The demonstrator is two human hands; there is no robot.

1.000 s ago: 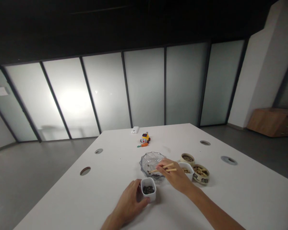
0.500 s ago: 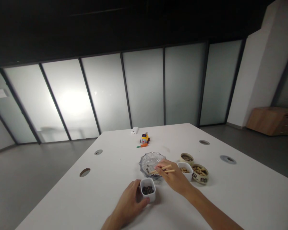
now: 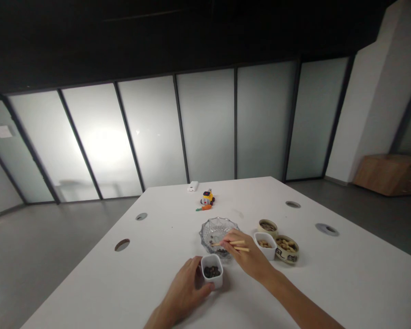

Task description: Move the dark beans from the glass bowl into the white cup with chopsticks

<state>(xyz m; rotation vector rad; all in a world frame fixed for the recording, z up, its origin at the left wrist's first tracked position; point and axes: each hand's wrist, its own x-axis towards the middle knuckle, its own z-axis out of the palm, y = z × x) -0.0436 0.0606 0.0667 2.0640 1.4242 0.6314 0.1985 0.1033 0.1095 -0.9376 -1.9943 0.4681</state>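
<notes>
My left hand (image 3: pixel 188 285) grips a small white square cup (image 3: pixel 218 279) from its left side. Dark beans or seeds (image 3: pixel 211 272) cover the bottom of that cup. Over the clear glass bowl (image 3: pixel 205 228), my right hand (image 3: pixel 243 253) holds a pair of wooden chopsticks (image 3: pixel 239 242). Their tips reach down into the bowl, where several small dark pieces (image 3: pixel 222 250) lie. Whether the tips pinch a piece is too small to tell. Beside my right hand stands a white square container (image 3: pixel 267 252) with light brown nuts in it.
Two cream round bowls stand on the right: one with dark contents (image 3: pixel 267 227) and a patterned one (image 3: pixel 287 257) with peanuts. Farther back lie a toy carrot (image 3: pixel 204 208), a yellow toy vehicle (image 3: pixel 208 198) and a white device (image 3: pixel 192 186). Round holes pierce the white table (image 3: pixel 150 274).
The chopsticks have shifted slightly within the glass bowl, their tips now a little higher and to the left. My left hand stays on the cup. The view has moved slightly.
</notes>
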